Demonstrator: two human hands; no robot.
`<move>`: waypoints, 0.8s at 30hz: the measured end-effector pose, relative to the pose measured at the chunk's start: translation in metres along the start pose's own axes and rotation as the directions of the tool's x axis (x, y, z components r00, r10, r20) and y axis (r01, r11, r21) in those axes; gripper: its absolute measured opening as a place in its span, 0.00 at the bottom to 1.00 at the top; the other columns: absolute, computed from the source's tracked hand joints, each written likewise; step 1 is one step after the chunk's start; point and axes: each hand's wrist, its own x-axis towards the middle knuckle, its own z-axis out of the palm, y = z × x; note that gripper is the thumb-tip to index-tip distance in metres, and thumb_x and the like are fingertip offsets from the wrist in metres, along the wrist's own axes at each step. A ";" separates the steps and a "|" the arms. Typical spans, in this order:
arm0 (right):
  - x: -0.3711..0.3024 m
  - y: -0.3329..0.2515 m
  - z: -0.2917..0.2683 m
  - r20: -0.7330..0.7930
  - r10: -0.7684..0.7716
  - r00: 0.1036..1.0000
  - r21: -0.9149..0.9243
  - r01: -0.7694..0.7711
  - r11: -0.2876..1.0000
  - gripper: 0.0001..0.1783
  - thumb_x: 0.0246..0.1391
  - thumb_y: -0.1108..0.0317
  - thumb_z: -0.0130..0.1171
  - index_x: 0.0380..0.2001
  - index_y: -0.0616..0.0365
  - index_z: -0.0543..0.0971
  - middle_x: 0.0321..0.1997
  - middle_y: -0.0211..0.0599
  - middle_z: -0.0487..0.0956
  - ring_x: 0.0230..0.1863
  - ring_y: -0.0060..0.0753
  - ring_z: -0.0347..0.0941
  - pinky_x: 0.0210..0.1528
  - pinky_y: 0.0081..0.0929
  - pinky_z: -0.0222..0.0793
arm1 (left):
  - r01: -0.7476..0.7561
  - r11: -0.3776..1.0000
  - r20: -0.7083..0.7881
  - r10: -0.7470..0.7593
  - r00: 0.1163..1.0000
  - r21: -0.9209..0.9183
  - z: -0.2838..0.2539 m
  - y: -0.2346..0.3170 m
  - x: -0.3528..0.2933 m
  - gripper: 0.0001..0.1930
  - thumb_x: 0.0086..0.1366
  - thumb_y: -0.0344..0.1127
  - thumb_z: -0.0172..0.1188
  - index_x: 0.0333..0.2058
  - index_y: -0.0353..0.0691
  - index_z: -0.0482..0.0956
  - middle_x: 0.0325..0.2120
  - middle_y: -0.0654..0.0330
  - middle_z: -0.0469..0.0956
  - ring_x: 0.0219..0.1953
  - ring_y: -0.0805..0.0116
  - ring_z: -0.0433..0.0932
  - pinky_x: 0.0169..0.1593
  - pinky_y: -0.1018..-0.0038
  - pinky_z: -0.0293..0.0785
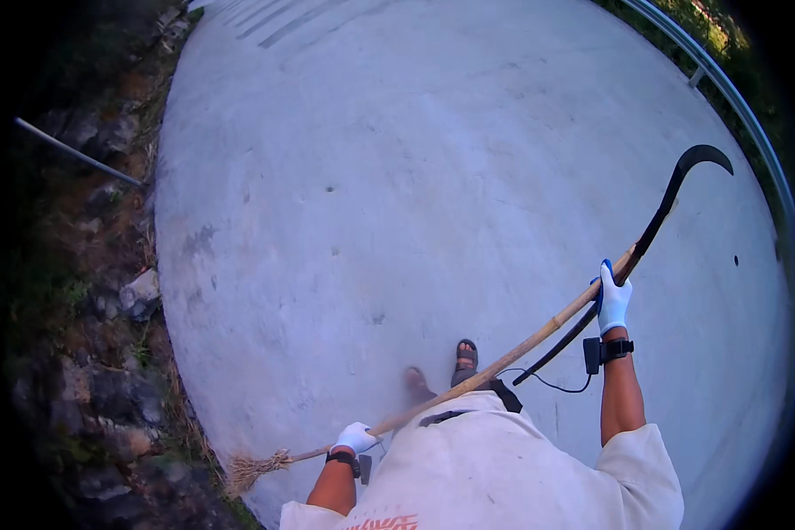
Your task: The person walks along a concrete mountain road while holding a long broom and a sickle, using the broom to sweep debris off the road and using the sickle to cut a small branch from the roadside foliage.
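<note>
A broom (pixel 512 353) with a bamboo handle lies slantwise across the front of my body, its straw head (pixel 254 470) low on the left. My left hand (pixel 356 437), in a white glove, is closed round the handle not far above the straw. Farther up, my right hand (pixel 613 300), in a white and blue glove, grips the upper handle together with a black sickle (pixel 658 225). The sickle's curved tip points to the right beyond the hand, and its dark shaft runs back down toward my waist.
I stand on a pale concrete road (pixel 397 194). A metal guardrail (pixel 724 84) curves along the right edge. Rocks (pixel 140 294) and plants line the left verge, where a thin pole (pixel 79 155) sticks out. Devices with a cable are strapped to my wrists.
</note>
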 end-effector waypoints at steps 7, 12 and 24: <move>0.025 -0.041 0.078 0.110 -0.113 0.987 -0.005 0.114 0.993 0.15 0.55 0.56 0.63 0.30 0.56 0.74 0.21 0.25 0.72 0.20 0.19 0.68 0.20 0.19 0.63 | 0.012 0.996 0.078 -0.005 0.997 -0.092 -0.015 0.002 0.036 0.25 0.54 0.57 0.64 0.44 0.46 0.82 0.43 0.50 0.81 0.46 0.51 0.79 0.50 0.64 0.73; 0.026 -0.058 0.108 0.038 -0.169 0.985 -0.036 0.171 0.985 0.15 0.55 0.56 0.63 0.30 0.55 0.74 0.20 0.24 0.71 0.19 0.18 0.66 0.18 0.19 0.62 | -0.092 0.994 0.061 0.095 0.994 -0.058 -0.069 -0.002 0.092 0.25 0.53 0.56 0.64 0.44 0.45 0.82 0.43 0.51 0.81 0.46 0.51 0.79 0.50 0.64 0.74; 0.053 -0.028 0.139 -0.327 0.027 0.945 0.033 -0.017 0.999 0.16 0.57 0.56 0.61 0.32 0.58 0.73 0.23 0.31 0.74 0.22 0.25 0.72 0.21 0.24 0.69 | -0.117 0.929 -0.112 0.165 0.980 0.352 -0.310 0.059 0.152 0.24 0.53 0.56 0.59 0.46 0.54 0.82 0.46 0.56 0.81 0.49 0.55 0.78 0.54 0.65 0.73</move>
